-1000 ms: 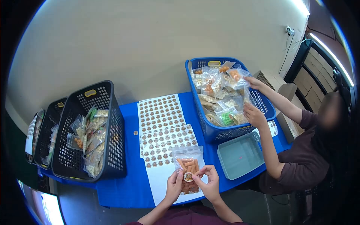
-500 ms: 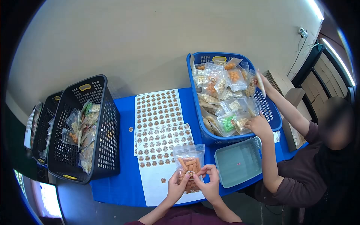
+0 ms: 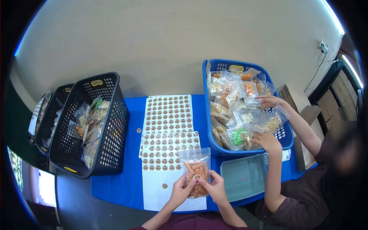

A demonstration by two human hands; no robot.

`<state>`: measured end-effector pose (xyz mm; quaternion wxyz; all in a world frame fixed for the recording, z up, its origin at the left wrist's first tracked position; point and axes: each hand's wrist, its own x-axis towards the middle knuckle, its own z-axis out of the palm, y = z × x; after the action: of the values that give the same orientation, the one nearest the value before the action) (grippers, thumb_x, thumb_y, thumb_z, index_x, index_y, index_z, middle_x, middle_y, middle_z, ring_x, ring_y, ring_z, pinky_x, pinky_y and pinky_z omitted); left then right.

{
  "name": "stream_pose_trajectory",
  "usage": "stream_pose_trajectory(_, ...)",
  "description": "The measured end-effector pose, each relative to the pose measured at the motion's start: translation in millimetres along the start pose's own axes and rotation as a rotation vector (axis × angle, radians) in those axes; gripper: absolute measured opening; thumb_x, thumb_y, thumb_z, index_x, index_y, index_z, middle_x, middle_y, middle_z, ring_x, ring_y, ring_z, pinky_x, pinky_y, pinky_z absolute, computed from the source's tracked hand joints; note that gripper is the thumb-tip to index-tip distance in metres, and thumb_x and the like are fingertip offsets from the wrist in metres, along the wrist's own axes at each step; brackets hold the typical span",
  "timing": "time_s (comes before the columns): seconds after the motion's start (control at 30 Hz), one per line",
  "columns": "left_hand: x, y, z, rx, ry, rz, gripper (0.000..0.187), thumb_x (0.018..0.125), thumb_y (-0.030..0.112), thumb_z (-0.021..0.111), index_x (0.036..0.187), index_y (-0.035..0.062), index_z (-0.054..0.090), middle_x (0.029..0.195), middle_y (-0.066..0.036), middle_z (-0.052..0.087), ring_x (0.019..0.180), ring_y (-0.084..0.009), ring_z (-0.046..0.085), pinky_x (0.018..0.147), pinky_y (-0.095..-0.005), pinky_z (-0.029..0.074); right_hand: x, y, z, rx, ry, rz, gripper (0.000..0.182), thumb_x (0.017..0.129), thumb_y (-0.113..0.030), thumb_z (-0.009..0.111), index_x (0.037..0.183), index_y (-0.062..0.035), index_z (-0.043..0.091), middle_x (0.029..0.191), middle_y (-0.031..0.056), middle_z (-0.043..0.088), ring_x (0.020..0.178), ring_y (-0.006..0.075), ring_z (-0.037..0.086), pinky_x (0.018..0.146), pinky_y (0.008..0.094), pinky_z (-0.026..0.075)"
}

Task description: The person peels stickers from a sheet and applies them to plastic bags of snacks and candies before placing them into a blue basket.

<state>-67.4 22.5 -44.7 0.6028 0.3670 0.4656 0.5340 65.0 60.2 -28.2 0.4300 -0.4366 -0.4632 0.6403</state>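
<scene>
A clear zip bag of orange snack sticks (image 3: 196, 168) is held upright over the white sheet near the table's front edge. My left hand (image 3: 181, 191) grips its left side and my right hand (image 3: 215, 188) its right side. Both thumbs press near a round brown sticker (image 3: 197, 177) on the bag's front. Behind the bag lie overlapping sheets of round stickers (image 3: 168, 115), the nearer one with its lower part bare. One loose sticker (image 3: 165, 186) rests left of the bag, and another (image 3: 138, 130) is on the blue cloth.
A blue basket (image 3: 249, 152) full of snack bags stands at the right, with a co-worker's two hands in it. Below it sits a translucent tray (image 3: 243, 178). Black baskets (image 3: 111, 134) with bagged snacks stand at the left. The table has a blue cloth (image 3: 111, 188).
My right fingers have closed in along the bag's edge. The co-worker's raised hand has lowered over the basket, and the bag it held now lies at the basket's right side. The view has shifted slightly.
</scene>
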Motion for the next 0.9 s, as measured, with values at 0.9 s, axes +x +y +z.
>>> stream_pose_trajectory(0.9,-26,-1,20,0.003,-0.089,0.034,0.045,0.078,0.008,0.058,0.116,-0.0041,0.039,0.103,-0.008,0.052,0.091,-0.0117,0.052,0.079,-0.0247,0.043,-21,23,-27,-0.109,-0.024,-0.178,0.024,0.076,-0.012,0.062,0.095,0.002,0.056,0.093,0.004,0.052,0.086,0.0104,0.05,0.075,0.0236,0.04)
